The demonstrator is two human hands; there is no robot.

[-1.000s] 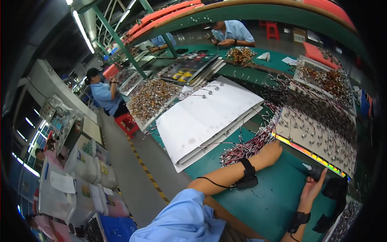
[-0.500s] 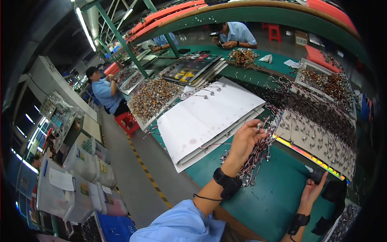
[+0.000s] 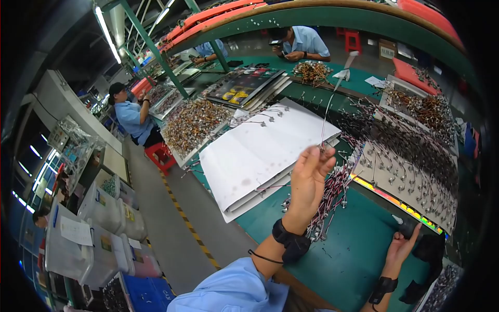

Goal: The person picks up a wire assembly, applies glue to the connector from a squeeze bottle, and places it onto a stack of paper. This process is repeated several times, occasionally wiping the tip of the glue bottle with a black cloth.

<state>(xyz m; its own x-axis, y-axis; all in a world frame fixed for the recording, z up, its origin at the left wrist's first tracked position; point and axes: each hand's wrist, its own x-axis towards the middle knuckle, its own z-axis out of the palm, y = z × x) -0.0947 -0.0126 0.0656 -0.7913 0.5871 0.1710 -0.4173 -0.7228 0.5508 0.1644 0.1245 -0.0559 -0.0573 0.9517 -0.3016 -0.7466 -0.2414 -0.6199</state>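
Over the near edge of a white sheet stack [image 3: 260, 151], my left hand [image 3: 310, 174] pinches a small wired component [image 3: 323, 147] between thumb and fingers. A thin pale wire or streak, blurred, rises from it toward the far side of the bench. Just below lies a loose heap of red and black wired components [image 3: 330, 200] with small metal ends. My right hand [image 3: 400, 247] is closed around a dark bottle-like tool [image 3: 407, 224] with a white tip, index finger stretched along it. Its grip is partly hidden.
On the right, a grey board [image 3: 400, 179] with a shiny coloured edge carries rows of wired parts. Mixed components fill a tray [image 3: 182, 156] at far left. Plastic bins [image 3: 67, 244] stand beside the aisle. Co-workers [image 3: 309, 44] sit across the bench and at left.
My left hand has risen slightly from the heap with a component, and a pale streak now extends upward from it. My right hand has stayed nearly in place.
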